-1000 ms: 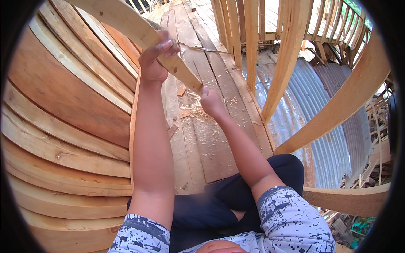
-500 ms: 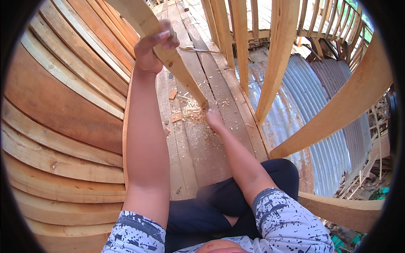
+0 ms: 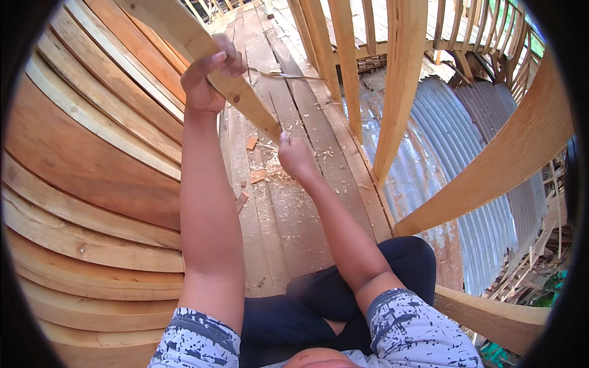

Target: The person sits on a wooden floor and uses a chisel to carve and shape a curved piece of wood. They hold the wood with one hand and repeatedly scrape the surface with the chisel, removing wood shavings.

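Observation:
A long pale wooden plank [image 3: 245, 101] slants from the upper left down toward the middle. My left hand [image 3: 208, 76] is closed around it partway along, thumb and fingers curled over the wood. At its lower end my right hand [image 3: 297, 159] is closed, with the thumb against the tip of the plank. Just beyond that fist a thin dark sliver [image 3: 274, 110] stands out against the floor; whether the right hand holds it I cannot tell. Beneath both hands, wood shavings [image 3: 273, 172] lie heaped and scattered on the floorboards [image 3: 300, 227].
Curved planks [image 3: 92, 147] form a wall on my left. Upright timbers [image 3: 402, 92] line the right edge, with corrugated metal sheets [image 3: 485, 214] below. A thin curved strip [image 3: 285, 75] and small wood offcuts [image 3: 257, 175] lie on the floor. My bent leg [image 3: 405, 260] is close in front.
The plank's lower end has risen from the shavings and shifted left. Both hands have moved with it, the right one up and left, the left one slightly left.

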A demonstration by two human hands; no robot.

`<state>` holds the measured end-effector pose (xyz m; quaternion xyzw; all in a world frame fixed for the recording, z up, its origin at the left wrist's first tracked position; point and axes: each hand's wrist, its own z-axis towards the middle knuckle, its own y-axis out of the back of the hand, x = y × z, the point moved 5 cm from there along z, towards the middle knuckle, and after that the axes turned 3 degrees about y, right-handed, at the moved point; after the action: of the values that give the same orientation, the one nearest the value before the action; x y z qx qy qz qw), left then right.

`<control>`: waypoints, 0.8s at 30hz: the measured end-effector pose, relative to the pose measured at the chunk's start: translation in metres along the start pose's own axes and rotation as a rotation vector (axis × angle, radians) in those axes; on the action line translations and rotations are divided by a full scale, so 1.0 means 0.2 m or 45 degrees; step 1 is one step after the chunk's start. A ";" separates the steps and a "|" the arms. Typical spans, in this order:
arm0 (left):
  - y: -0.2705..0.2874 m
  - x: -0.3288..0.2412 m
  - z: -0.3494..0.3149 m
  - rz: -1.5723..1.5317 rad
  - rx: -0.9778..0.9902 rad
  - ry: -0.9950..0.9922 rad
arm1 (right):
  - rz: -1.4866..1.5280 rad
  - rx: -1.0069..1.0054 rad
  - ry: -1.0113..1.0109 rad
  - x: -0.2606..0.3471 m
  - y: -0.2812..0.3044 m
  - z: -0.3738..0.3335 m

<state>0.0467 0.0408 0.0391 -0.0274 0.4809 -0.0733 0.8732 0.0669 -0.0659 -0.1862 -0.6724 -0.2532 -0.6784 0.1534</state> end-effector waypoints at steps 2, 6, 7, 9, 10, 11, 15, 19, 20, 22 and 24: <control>0.00 -0.01 -0.03 -0.010 0.003 -0.007 | -0.015 0.004 0.223 0.23 0.03 -0.07; -0.06 0.03 0.02 -0.101 -0.020 -0.025 | -0.201 -0.204 0.124 -0.20 -0.04 0.06; -0.09 0.06 0.05 -0.110 -0.020 -0.030 | -0.267 -0.212 -0.071 -0.48 0.01 0.10; -0.12 0.07 0.05 -0.079 -0.001 -0.025 | -0.286 -0.181 -0.264 -0.62 0.02 0.11; -0.14 0.07 0.05 -0.059 0.030 -0.019 | -0.253 -0.163 -0.265 -0.54 0.01 0.09; -0.15 0.06 0.05 -0.042 0.063 -0.014 | -0.222 -0.149 -0.265 -0.47 0.01 0.08; -0.09 0.04 0.04 -0.045 0.036 0.014 | -0.099 -0.067 0.025 0.06 0.07 0.00; -0.14 0.08 0.08 -0.118 0.089 -0.006 | -0.007 -0.048 -0.087 -0.31 0.10 0.08; -0.15 0.08 0.10 -0.132 0.116 -0.013 | 0.030 -0.062 -0.097 -0.39 0.09 0.12; -0.10 0.04 0.06 -0.100 0.092 -0.012 | -0.016 -0.038 -0.092 -0.23 0.05 0.08; -0.05 0.02 0.02 -0.091 0.073 -0.011 | -0.060 -0.014 -0.019 0.00 0.05 0.00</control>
<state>0.0509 0.0302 0.0389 -0.0198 0.4737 -0.1182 0.8725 0.0727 -0.0739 -0.1853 -0.6722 -0.2664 -0.6781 0.1317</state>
